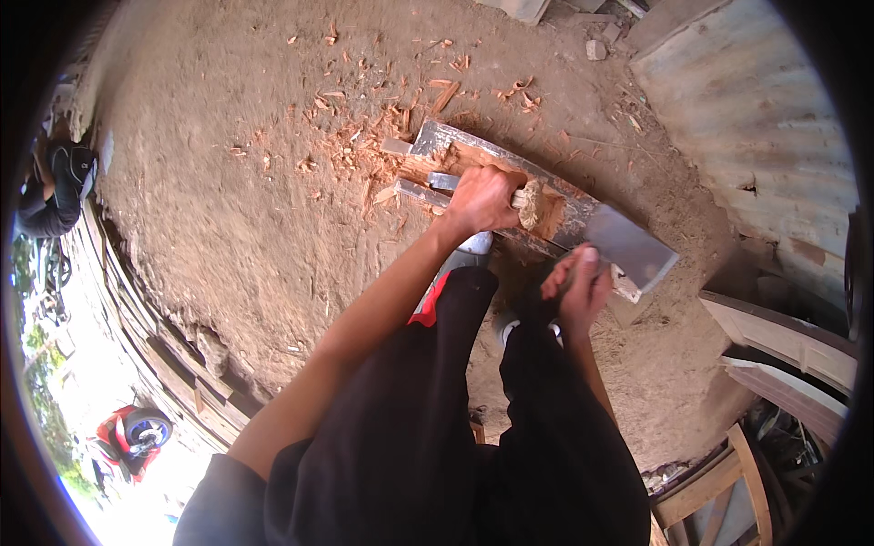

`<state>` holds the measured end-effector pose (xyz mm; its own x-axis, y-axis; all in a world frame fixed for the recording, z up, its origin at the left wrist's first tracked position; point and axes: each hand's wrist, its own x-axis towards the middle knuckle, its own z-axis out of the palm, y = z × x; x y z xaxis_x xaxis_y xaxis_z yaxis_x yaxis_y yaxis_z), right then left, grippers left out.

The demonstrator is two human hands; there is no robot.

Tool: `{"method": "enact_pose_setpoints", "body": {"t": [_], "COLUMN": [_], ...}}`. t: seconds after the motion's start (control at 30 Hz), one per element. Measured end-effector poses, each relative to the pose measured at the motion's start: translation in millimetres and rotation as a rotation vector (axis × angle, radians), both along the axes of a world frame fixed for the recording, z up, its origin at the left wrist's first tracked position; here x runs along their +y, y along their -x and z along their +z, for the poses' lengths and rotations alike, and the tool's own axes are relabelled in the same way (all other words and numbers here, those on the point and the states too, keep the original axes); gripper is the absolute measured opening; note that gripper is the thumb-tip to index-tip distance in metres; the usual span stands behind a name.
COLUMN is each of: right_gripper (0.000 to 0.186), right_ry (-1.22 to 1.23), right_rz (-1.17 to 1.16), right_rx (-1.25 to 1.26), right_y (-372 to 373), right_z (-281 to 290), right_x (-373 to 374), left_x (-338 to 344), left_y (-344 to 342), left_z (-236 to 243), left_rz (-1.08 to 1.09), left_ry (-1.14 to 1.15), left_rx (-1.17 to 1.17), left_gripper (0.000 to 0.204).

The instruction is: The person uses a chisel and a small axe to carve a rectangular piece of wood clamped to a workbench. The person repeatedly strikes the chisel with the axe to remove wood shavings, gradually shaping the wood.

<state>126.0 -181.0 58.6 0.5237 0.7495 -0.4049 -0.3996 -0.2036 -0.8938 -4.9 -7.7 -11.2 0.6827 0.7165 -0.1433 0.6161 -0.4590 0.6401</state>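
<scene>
A chisel lies in my left hand (pixel 489 198), its fingers wrapped round the handle. Its short metal blade (pixel 442 181) points left, and the frayed, mushroomed wooden handle end (pixel 529 204) sticks out to the right. Beneath is a weathered wooden piece (pixel 569 218) with worn dark paint and a reddish-brown hollow cut into it. My right hand (pixel 584 289) is slightly blurred, fingers curled, against a flat grey rectangular slab (pixel 635 247) with a pale edge. The slab overlaps the wooden piece's right end; whether it has a handle is hidden by the hand.
Wood shavings (pixel 364 155) litter the dirt ground. Corrugated metal sheet (pixel 756 100) rises at the right. Wooden boards (pixel 787 337) and a wooden frame (pixel 719 491) stand lower right. A red motorbike (pixel 127 441) and another person (pixel 59 187) are at the left. My feet are close under the work.
</scene>
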Motion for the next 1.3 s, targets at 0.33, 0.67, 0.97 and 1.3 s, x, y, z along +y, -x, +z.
{"method": "enact_pose_setpoints", "body": {"t": [0.33,0.67,0.97,1.3], "right_gripper": [0.027,0.034,0.025,0.023], "right_ry": [0.249,0.191,0.242,0.165], "right_rz": [0.388,0.256,0.425,0.365], "right_rx": [-0.181,-0.095,-0.382,-0.280], "right_y": [-23.8,-26.8,-15.0,-3.9], "right_z": [25.8,53.9,23.7,32.6], "right_x": [6.3,1.8,5.0,25.2], "left_x": [9.6,-14.1,-0.2,4.3], "left_y": [23.8,1.7,8.6,8.8], "left_z": [-3.2,-10.5,6.8,7.3], "left_rz": [0.009,-0.063,0.110,0.106], "left_ry": [-0.064,-0.016,0.081,0.097], "left_rx": [-0.040,-0.101,-0.190,-0.149], "left_gripper": [0.031,0.043,0.039,0.039]}}
